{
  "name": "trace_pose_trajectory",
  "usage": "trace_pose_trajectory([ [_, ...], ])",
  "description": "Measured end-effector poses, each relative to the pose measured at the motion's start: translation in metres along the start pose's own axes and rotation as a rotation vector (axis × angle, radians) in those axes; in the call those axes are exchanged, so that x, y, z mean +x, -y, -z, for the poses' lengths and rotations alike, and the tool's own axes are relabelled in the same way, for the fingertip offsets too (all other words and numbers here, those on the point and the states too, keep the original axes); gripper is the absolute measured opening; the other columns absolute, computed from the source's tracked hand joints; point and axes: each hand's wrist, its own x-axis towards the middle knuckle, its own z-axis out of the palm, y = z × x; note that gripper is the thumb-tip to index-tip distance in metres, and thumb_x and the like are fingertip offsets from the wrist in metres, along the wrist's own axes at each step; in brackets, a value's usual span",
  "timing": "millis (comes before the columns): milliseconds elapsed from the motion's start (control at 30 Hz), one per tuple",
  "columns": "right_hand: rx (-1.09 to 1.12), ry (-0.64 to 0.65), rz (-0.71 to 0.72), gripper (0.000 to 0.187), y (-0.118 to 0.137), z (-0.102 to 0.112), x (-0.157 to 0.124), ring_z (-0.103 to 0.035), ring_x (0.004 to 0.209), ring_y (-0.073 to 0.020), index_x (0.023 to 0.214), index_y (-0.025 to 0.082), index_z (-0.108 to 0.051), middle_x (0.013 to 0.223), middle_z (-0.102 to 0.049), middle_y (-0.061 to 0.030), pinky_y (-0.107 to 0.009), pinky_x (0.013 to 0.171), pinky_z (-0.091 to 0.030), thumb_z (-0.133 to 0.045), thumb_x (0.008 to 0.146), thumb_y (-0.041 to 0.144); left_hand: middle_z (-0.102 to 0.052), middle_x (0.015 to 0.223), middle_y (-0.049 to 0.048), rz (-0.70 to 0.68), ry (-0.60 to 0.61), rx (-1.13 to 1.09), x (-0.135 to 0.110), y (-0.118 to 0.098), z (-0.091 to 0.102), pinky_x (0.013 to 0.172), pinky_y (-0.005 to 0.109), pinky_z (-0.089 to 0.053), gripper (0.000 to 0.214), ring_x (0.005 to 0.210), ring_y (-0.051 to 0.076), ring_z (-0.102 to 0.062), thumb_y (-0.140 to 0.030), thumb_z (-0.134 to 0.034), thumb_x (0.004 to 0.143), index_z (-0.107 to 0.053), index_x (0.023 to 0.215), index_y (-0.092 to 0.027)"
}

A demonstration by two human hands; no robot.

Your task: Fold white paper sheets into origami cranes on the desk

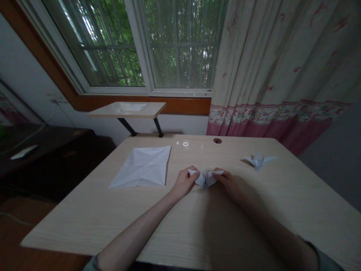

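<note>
Between my hands, near the middle of the desk, is a small folded white paper piece with two wing-like flaps spread to either side. My left hand pinches its left flap, thumb on top. On the other side my right hand grips the right flap between thumb and fingers. To the right lies a finished-looking paper crane with its wings out. A creased, unfolded sheet of white paper rests flat to the left of my left hand.
The pale wooden desk carries a raised shelf at its back left, with white paper on it. A round cable hole sits near the back edge. Behind are a window and a curtain; a dark table stands left.
</note>
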Motion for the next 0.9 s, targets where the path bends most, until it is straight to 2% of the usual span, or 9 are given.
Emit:
trace_pose_trajectory([
  [133, 0.020, -0.070, 0.009, 0.038, -0.003, 0.001, 0.003, -0.058, 0.072, -0.0230, 0.065, 0.026, -0.059, 0.071, -0.064, -0.0019, -0.035, 0.072, -0.048, -0.058, 0.082, 0.059, -0.053, 0.063, -0.0029, -0.001, -0.063, -0.101, 0.004, 0.004, 0.002, 0.060, 0.024, -0.038, 0.036, 0.060, 0.014, -0.050, -0.050, -0.067, 0.081, -0.058, 0.070, -0.017],
  [267, -0.023, -0.065, 0.061, 0.031, -0.004, 0.009, 0.008, -0.061, 0.079, -0.0235, 0.071, 0.025, -0.068, 0.076, -0.068, -0.0025, -0.036, 0.079, -0.047, -0.063, 0.082, 0.054, -0.064, 0.073, 0.0018, -0.021, -0.158, -0.150, 0.008, 0.005, 0.007, 0.066, 0.025, -0.041, 0.032, 0.068, 0.015, -0.056, -0.046, -0.075, 0.076, -0.068, 0.078, -0.014],
  [333, -0.055, -0.123, 0.100, 0.029, -0.006, 0.014, 0.012, -0.063, 0.086, -0.0250, 0.078, 0.024, -0.071, 0.086, -0.071, -0.0046, -0.037, 0.084, -0.047, -0.068, 0.078, 0.052, -0.067, 0.080, 0.0042, -0.029, -0.217, -0.168, 0.011, 0.006, 0.010, 0.068, 0.025, -0.042, 0.030, 0.073, 0.016, -0.058, -0.043, -0.079, 0.073, -0.071, 0.078, -0.014],
  [433, -0.024, -0.212, 0.063, 0.034, -0.010, 0.017, 0.017, -0.062, 0.084, -0.0258, 0.077, 0.023, -0.073, 0.086, -0.071, -0.0054, -0.037, 0.080, -0.048, -0.073, 0.070, 0.056, -0.069, 0.085, 0.0056, -0.033, -0.280, -0.184, 0.014, 0.008, 0.012, 0.071, 0.025, -0.043, 0.027, 0.078, 0.018, -0.060, -0.040, -0.081, 0.071, -0.073, 0.076, -0.015],
  [567, 0.069, -0.254, -0.019, 0.040, -0.014, 0.019, 0.020, -0.061, 0.082, -0.0252, 0.075, 0.021, -0.074, 0.087, -0.071, -0.0063, -0.036, 0.075, -0.047, -0.079, 0.061, 0.058, -0.069, 0.086, 0.0057, -0.032, -0.317, -0.210, 0.017, 0.013, 0.012, 0.072, 0.025, -0.042, 0.027, 0.081, 0.018, -0.060, -0.040, -0.083, 0.069, -0.074, 0.076, -0.015],
  [700, 0.136, -0.277, -0.025, 0.041, -0.015, 0.022, 0.021, -0.061, 0.085, -0.0257, 0.075, 0.020, -0.075, 0.087, -0.071, -0.0069, -0.036, 0.078, -0.046, -0.078, 0.063, 0.059, -0.069, 0.084, 0.0051, -0.015, -0.353, -0.264, 0.018, 0.016, 0.012, 0.071, 0.025, -0.042, 0.030, 0.079, 0.018, -0.060, -0.042, -0.085, 0.066, -0.074, 0.076, -0.015],
  [900, 0.219, -0.297, -0.014, 0.033, -0.018, 0.022, 0.022, -0.061, 0.086, -0.0246, 0.069, 0.021, -0.074, 0.087, -0.068, -0.0050, -0.036, 0.079, -0.045, -0.078, 0.064, 0.053, -0.068, 0.079, 0.0036, 0.036, -0.359, -0.400, 0.019, 0.014, 0.011, 0.071, 0.026, -0.045, 0.037, 0.075, 0.016, -0.061, -0.045, -0.085, 0.063, -0.073, 0.080, -0.015],
])
